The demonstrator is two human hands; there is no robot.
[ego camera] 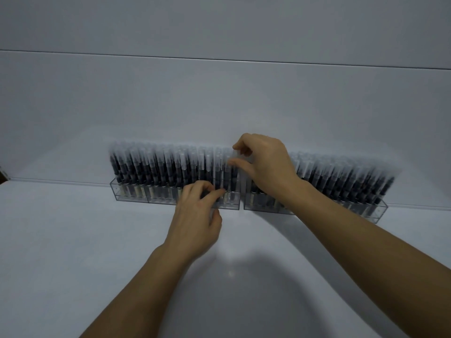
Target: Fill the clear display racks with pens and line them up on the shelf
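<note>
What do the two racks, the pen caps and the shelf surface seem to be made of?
Left rack and right rack: clear hard plastic, probably acrylic, glossy; the pen bottoms show through the walls. Pen caps: frosted translucent plastic; dark tips show dimly inside. Shelf: smooth white surface with slight sheen, perhaps laminate or painted metal; I cannot tell which.

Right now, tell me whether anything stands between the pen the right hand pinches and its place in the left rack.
No loose thing does. The right hand pinches the pen by its cap at the right end of the left rack; only packed neighbouring pens and the left hand crowd its barrel.
</note>
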